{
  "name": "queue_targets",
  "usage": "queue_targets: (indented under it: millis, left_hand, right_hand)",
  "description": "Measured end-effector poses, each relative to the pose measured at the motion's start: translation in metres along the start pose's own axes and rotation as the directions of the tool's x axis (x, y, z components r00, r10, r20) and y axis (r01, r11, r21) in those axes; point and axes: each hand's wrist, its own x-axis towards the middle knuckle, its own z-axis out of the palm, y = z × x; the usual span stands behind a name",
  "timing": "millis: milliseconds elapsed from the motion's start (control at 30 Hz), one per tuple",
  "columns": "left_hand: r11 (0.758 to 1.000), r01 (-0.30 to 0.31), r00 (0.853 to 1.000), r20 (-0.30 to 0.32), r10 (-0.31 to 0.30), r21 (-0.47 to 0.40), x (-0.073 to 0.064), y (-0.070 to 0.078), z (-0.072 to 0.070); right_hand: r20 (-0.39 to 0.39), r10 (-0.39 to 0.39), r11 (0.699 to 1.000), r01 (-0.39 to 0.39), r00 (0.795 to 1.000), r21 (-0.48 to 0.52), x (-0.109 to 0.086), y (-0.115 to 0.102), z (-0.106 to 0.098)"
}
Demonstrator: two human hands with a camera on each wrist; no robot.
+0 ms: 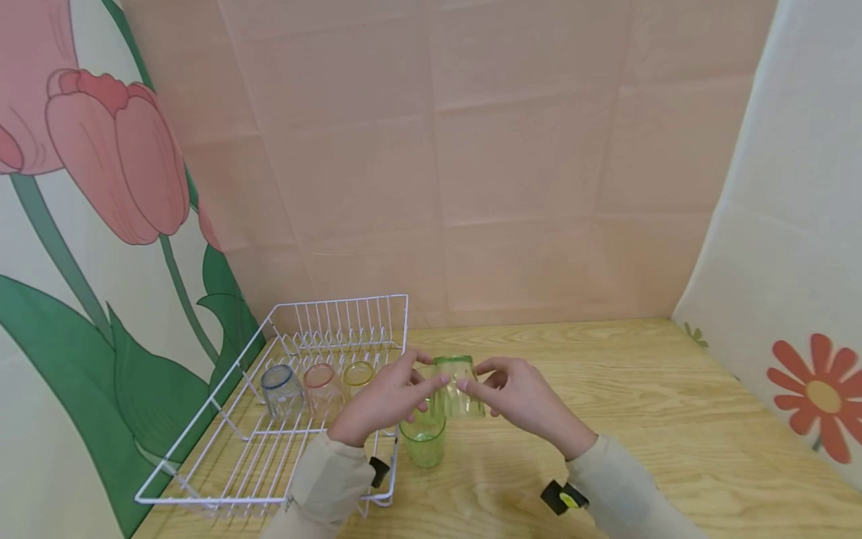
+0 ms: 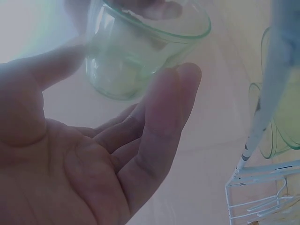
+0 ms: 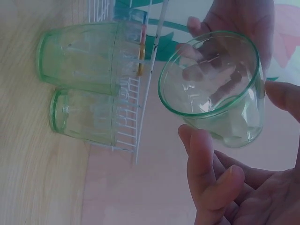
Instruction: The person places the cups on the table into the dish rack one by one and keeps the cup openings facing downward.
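Observation:
Both hands hold a clear green glass [image 1: 463,397] between them, above the table and beside the rack. Its mouth faces downward, and the right wrist view looks into the green rim [image 3: 161,89]. My left hand [image 1: 389,393] grips it from the left, with the thumb and fingertips on its wall. From the right, my right hand [image 1: 528,397] pinches it between thumb and fingers. Two more green glasses stand upright on the table just below: one nearer glass [image 1: 426,451], and another glass [image 3: 86,115] beside it, partly hidden by the left hand in the head view.
A white wire dish rack [image 1: 269,479] stands on the left of the wooden table [image 1: 606,419]. In it are a blue-rimmed glass [image 1: 281,393], a pink-rimmed glass [image 1: 323,393] and a yellow-rimmed glass [image 1: 359,374]. Cloth-covered walls enclose the table at the back and sides.

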Motion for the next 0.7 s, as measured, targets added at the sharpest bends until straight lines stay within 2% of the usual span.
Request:
queue_targets:
  millis: [700]
  left_hand:
    - [1.000, -0.021, 0.999, 0.044, 0.020, 0.018, -0.0006, 0.0008, -0.0033]
  right_hand:
    - [0.070, -0.071, 0.997, 0.069, 0.995, 0.029, 0.0010, 0.0048, 0.0015]
